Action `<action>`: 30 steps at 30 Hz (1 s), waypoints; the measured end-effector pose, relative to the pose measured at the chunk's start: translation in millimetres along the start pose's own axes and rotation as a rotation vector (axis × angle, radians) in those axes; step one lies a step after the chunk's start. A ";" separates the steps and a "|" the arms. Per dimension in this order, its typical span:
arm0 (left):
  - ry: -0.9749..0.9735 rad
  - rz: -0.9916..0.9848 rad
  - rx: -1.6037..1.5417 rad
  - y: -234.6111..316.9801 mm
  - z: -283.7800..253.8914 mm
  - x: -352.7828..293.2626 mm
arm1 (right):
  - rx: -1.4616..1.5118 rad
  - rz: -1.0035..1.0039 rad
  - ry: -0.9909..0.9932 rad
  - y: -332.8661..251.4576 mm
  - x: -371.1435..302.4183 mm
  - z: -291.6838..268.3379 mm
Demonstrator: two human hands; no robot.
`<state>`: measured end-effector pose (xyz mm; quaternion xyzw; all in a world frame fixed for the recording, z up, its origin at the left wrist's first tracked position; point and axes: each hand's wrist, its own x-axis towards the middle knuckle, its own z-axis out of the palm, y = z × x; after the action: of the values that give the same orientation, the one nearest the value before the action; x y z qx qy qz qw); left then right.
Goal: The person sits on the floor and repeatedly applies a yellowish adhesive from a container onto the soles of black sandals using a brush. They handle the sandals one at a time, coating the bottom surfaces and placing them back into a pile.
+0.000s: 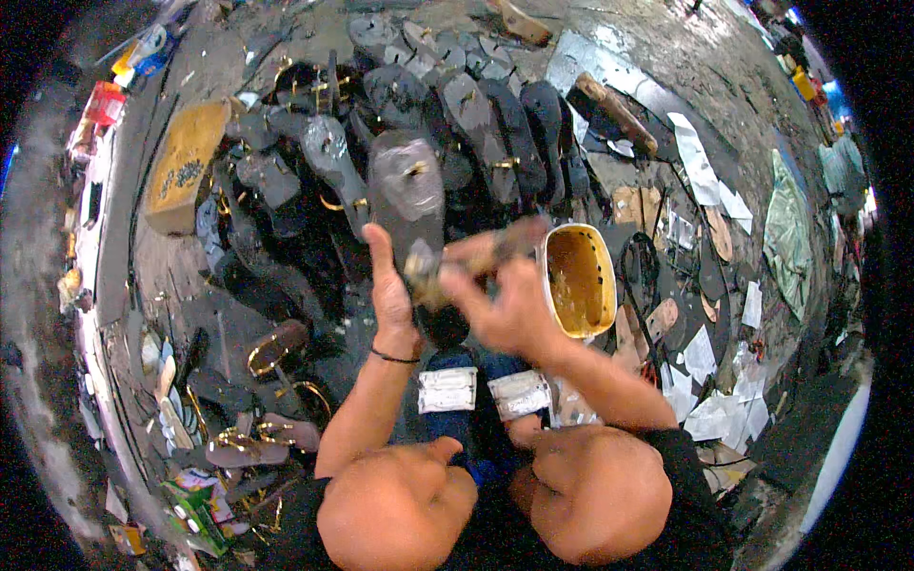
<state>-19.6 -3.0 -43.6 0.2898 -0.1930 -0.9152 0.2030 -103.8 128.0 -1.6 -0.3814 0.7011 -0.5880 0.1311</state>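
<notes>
My left hand holds a dark sandal sole upright in front of me, the thumb along its left edge. A wet, shiny film covers the upper part of the sole, around a small gold-coloured piece. My right hand is closed round a brush, smeared by motion, whose bristle end is at the sole's lower part. Right beside this hand is a pale tub with amber, glue-like stuff inside. My knees are bent at the bottom, and slippers with white straps are on my feet.
Many dark sandal soles lie crowded beyond my hands. A yellowish block stands at the left. Gold-trimmed sandals lie at the lower left. White scraps, a wooden piece and a green sheet are on the right.
</notes>
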 end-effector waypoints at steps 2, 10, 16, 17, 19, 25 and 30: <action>0.040 0.028 0.038 14.3 -10.8 -1.4 | 0.048 0.019 -0.119 -14.5 -16.5 0.5; 0.150 0.252 0.185 20.2 -0.7 -7.6 | -0.013 0.138 0.171 -9.7 10.6 -33.3; 0.184 0.262 0.144 19.4 41.6 -23.8 | -0.179 0.293 0.095 65.5 1.9 -27.0; 0.175 0.281 0.185 21.7 34.8 -23.9 | -0.072 0.275 0.170 60.1 6.4 -29.8; 0.218 0.357 0.283 17.5 28.8 -18.8 | 0.116 0.322 0.189 45.6 5.8 -21.5; 0.109 0.105 0.042 3.6 34.6 -24.8 | 0.064 -0.001 -0.140 -26.2 -0.6 -8.4; 0.293 0.420 0.427 -14.5 -13.6 5.2 | 0.148 0.284 -0.003 9.1 -4.4 -8.9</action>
<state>-18.9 3.5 -63.0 0.4082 -0.4048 -0.7407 0.3475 -109.9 137.6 -8.7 -0.2686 0.7025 -0.6132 0.2415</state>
